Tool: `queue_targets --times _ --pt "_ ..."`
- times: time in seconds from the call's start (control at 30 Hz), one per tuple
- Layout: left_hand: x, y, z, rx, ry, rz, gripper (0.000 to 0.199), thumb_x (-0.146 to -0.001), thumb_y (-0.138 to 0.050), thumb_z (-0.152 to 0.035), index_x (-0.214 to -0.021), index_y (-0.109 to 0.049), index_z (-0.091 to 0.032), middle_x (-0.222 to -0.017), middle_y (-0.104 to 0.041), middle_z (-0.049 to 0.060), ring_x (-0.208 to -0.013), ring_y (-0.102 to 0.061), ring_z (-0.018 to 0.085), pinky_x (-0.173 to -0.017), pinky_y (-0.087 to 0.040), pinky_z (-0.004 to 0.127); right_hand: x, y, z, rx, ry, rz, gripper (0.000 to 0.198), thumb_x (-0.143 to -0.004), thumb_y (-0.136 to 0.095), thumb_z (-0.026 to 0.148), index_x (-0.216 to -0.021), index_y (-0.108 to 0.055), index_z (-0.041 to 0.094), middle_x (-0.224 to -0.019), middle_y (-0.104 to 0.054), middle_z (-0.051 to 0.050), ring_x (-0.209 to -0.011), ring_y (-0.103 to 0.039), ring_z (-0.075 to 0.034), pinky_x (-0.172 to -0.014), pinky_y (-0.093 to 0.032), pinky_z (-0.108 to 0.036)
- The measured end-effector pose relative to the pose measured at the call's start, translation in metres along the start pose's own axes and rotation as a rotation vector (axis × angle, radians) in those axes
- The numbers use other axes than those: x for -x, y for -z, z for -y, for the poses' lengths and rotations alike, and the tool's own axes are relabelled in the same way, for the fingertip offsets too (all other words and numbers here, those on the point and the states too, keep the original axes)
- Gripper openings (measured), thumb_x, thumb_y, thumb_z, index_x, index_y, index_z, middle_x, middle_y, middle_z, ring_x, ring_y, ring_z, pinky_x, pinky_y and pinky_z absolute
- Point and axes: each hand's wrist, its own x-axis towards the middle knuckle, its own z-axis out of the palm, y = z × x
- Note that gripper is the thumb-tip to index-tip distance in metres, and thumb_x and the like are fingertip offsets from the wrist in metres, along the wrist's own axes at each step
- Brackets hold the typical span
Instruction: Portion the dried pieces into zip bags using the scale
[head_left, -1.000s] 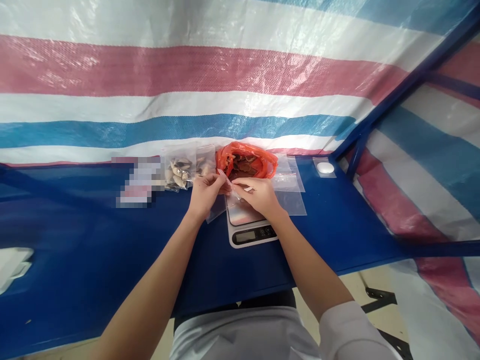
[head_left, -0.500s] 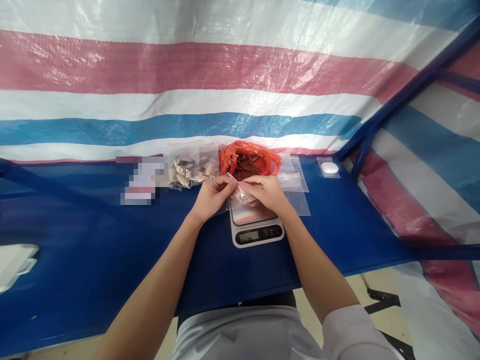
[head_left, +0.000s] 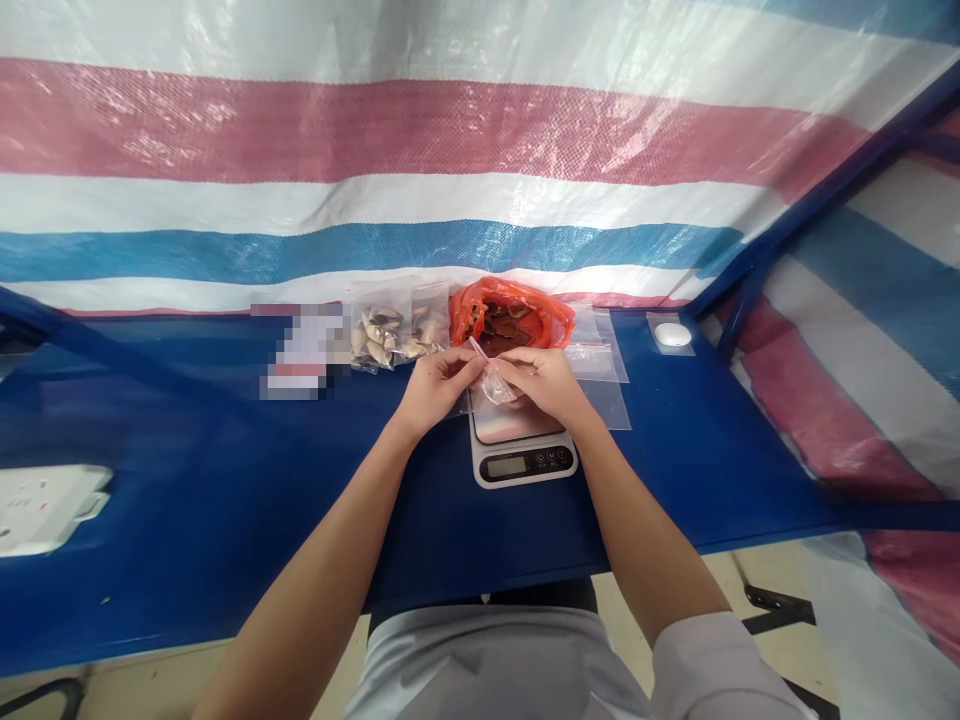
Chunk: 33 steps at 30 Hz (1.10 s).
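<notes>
Both my hands pinch a clear zip bag (head_left: 496, 386) over the kitchen scale (head_left: 524, 466). My left hand (head_left: 439, 388) grips the bag's zip edge from the left, thumb against fingers. From the right, my right hand (head_left: 546, 382) pinches the same bag near its top. What the bag holds is hard to make out. Just behind my hands stands an orange-red plastic bag (head_left: 551, 305), its mouth open on brown dried pieces (head_left: 506, 328). Part of the scale's plate is hidden under the bag and my right hand.
Left of the red bag lie clear bags of pale dried pieces (head_left: 380, 338), beside a blurred-out item (head_left: 304, 350). Flat clear bags (head_left: 604, 400) lie to the right, then a white round object (head_left: 673, 335). A white box-like item (head_left: 49, 510) sits on the blue table (head_left: 225, 520).
The view has shifted slightly left, so the table items appear further right. Both hands keep their pinch on the zip bag, with little movement.
</notes>
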Motion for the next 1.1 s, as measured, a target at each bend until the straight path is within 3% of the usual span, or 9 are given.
queue_targets --times 0.33,0.53,0.63,0.83,1.1 --pt "0.0023 -0.0011 0.0037 0.036 0.032 -0.013 0.037 -0.078 -0.076 -0.053 -0.077 -0.073 -0.016 -0.068 -0.068 0.003 -0.061 -0.056 0.014 -0.063 -0.045 0.028 0.0007 0.0014 0.0041 -0.005 -0.012 0.005 0.031 -0.076 -0.078 0.046 -0.091 -0.079 0.019 -0.073 -0.075 -0.002 -0.058 -0.069 -0.017 -0.052 -0.060 -0.028" --pt "0.0037 -0.0026 0.0010 0.028 0.005 -0.023 0.031 -0.078 -0.076 -0.046 -0.073 -0.068 -0.017 -0.068 -0.065 0.001 -0.064 -0.056 0.014 -0.066 -0.046 0.028 -0.0003 -0.0034 0.0028 0.045 0.037 -0.055 0.023 -0.077 -0.075 0.042 -0.082 -0.076 0.020 -0.055 -0.063 0.003 -0.048 -0.059 -0.013 -0.045 -0.052 -0.024" --pt "0.0038 -0.0028 0.0010 0.035 0.003 -0.015 0.031 -0.077 -0.075 -0.046 -0.072 -0.066 -0.017 -0.068 -0.065 0.001 -0.064 -0.056 0.014 -0.066 -0.046 0.028 -0.0003 -0.0055 0.0033 0.057 0.067 -0.062 0.022 -0.077 -0.073 0.041 -0.080 -0.075 0.020 -0.055 -0.064 0.002 -0.047 -0.057 -0.013 -0.044 -0.049 -0.023" --pt "0.0030 -0.0004 0.0019 0.052 0.005 -0.051 0.034 -0.077 -0.076 -0.047 -0.067 -0.063 -0.017 -0.064 -0.062 0.000 -0.061 -0.054 0.013 -0.065 -0.045 0.027 0.0000 -0.0038 0.0028 0.034 0.071 -0.067 0.027 -0.078 -0.074 0.045 -0.086 -0.077 0.019 -0.073 -0.074 -0.002 -0.060 -0.069 -0.017 -0.053 -0.058 -0.027" --pt "0.0044 -0.0025 -0.0007 0.107 0.053 -0.044 0.037 -0.075 -0.077 -0.053 -0.073 -0.068 -0.017 -0.066 -0.065 0.001 -0.063 -0.057 0.014 -0.066 -0.048 0.028 0.0022 -0.0046 0.0050 0.017 0.018 0.007 0.033 -0.076 -0.078 0.046 -0.095 -0.078 0.019 -0.071 -0.075 -0.002 -0.056 -0.069 -0.017 -0.053 -0.060 -0.028"
